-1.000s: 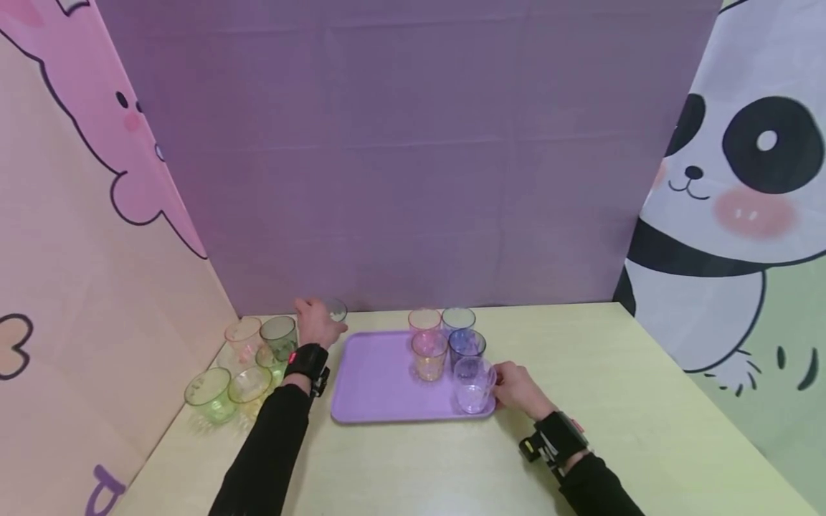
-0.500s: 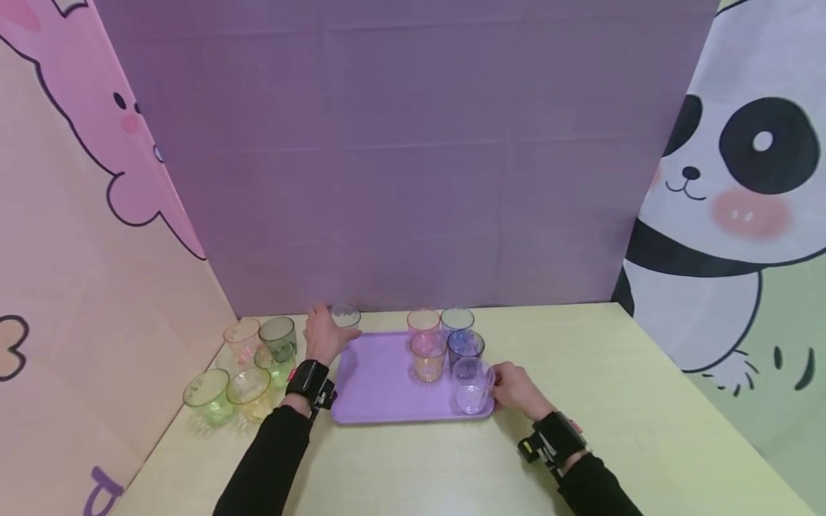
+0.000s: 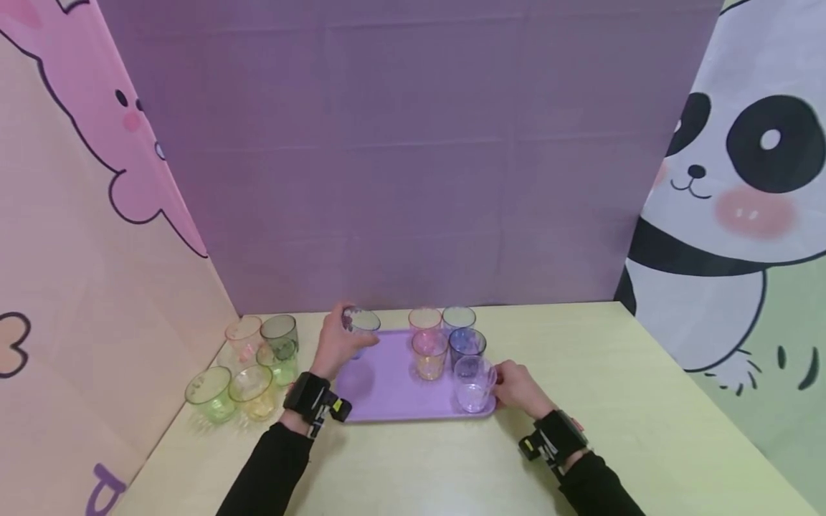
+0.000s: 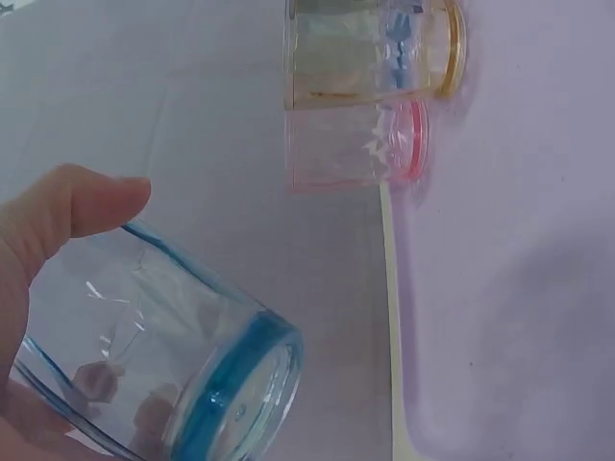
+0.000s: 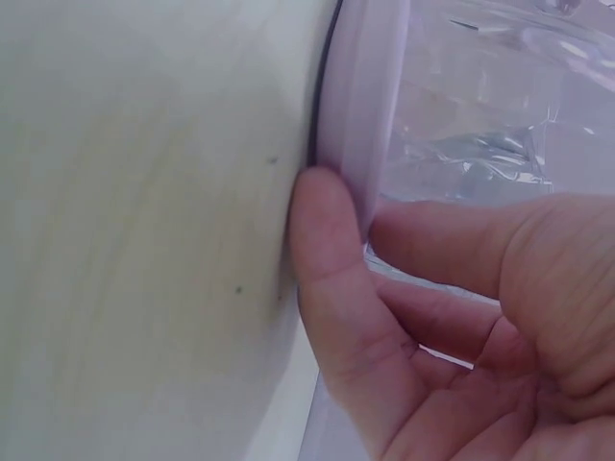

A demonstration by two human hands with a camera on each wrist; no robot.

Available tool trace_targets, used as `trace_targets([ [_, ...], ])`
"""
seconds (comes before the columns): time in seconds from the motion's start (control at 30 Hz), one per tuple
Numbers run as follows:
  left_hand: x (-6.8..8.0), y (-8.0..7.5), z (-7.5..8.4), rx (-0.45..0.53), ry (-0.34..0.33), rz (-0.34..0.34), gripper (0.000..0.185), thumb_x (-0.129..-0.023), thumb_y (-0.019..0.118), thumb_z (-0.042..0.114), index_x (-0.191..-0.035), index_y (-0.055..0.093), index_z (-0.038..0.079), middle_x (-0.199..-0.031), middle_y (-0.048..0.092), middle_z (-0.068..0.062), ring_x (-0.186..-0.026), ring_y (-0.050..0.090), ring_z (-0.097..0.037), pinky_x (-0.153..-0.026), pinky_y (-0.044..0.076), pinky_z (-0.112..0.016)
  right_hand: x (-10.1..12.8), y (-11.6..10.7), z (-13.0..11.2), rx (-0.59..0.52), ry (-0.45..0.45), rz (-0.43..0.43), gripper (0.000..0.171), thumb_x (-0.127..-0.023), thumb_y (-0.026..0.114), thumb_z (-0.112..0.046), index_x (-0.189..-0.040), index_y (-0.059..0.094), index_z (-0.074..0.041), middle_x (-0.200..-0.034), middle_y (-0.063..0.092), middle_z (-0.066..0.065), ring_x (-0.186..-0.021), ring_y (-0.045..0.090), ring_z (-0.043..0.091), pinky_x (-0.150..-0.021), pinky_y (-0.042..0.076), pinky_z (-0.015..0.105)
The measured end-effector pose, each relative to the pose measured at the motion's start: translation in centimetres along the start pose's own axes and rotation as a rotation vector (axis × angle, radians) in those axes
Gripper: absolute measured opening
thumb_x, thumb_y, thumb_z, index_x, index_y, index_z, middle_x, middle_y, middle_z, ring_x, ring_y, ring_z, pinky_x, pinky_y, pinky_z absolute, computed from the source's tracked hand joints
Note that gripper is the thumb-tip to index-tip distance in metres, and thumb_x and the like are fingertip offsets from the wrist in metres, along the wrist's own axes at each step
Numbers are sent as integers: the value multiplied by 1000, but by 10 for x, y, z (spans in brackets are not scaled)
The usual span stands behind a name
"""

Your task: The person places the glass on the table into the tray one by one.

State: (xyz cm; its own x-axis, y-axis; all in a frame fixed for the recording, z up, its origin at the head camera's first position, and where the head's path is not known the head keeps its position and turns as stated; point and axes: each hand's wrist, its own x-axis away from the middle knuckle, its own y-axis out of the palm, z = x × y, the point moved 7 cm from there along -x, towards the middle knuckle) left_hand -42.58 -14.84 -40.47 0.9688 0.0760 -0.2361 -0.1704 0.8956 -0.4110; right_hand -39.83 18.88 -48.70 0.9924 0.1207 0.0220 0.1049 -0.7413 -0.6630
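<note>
My left hand (image 3: 338, 340) grips a clear drinking glass with a blue-tinted base (image 4: 231, 384). The glass is tilted and held above the back left part of the lilac tray (image 3: 400, 408), its shadow falling on the tray. At the tray's front right corner, my right hand (image 3: 518, 389) pinches the rim (image 5: 360, 106) between thumb and fingers. Right by those fingers stands a clear glass (image 3: 474, 387). Behind it on the tray are a dark blue glass (image 3: 467, 347), an amber-and-pink glass (image 3: 429, 362), a pink one (image 3: 424, 320) and a pale one (image 3: 459, 317).
Several glasses stand on the table left of the tray: a green one (image 3: 213, 398), a yellow one (image 3: 253, 394), a dark grey-green one (image 3: 279, 333) and a pink one (image 3: 243, 337) among them. A purple cloth wall (image 3: 413, 158) rises behind the table (image 3: 419, 473).
My left hand has carried the glass rightward from beyond the tray's back left corner to over the tray, and the glass has come into fuller view. My right hand stays at the tray's corner.
</note>
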Motion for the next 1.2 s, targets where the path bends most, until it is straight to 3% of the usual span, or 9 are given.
trace_targets([
  [0.33,12,18,-8,-44,-61,-40,78,-71,86,20,-135,48,1,-131,53,-20,-117,55,-34,-96,50,-45,3,2,-4,-19,7,-27,15,-79,64,8,-93,70,6,-76,71,13,-55,67,20,-53,58,29],
  [0.6,24,47,-3,123,-13,-138,75,-68,87,13,-131,49,4,-120,62,-18,-110,61,-32,-91,54,-41,6,3,-3,-40,9,-34,15,-79,64,9,-94,69,8,-76,70,11,-56,67,20,-53,58,29],
  [0.83,36,62,5,65,31,-202,74,-67,86,16,-131,49,5,-119,61,-15,-105,61,-28,-87,55,-39,3,1,-3,-45,10,-34,15,-80,64,10,-94,68,8,-78,70,13,-58,67,20,-54,58,29],
  [1.03,47,72,6,3,38,-249,86,-65,89,32,-137,49,10,-130,59,-14,-115,58,-29,-98,49,-50,4,0,-2,-43,27,-37,17,-80,65,9,-96,68,8,-78,70,13,-58,67,19,-54,58,29],
  [1.2,54,80,5,-58,54,-262,82,-61,91,38,-130,56,11,-125,64,-11,-113,59,-28,-99,48,-50,4,-1,-5,-46,22,-41,18,-79,65,10,-97,68,9,-80,70,14,-60,67,19,-55,58,30],
])
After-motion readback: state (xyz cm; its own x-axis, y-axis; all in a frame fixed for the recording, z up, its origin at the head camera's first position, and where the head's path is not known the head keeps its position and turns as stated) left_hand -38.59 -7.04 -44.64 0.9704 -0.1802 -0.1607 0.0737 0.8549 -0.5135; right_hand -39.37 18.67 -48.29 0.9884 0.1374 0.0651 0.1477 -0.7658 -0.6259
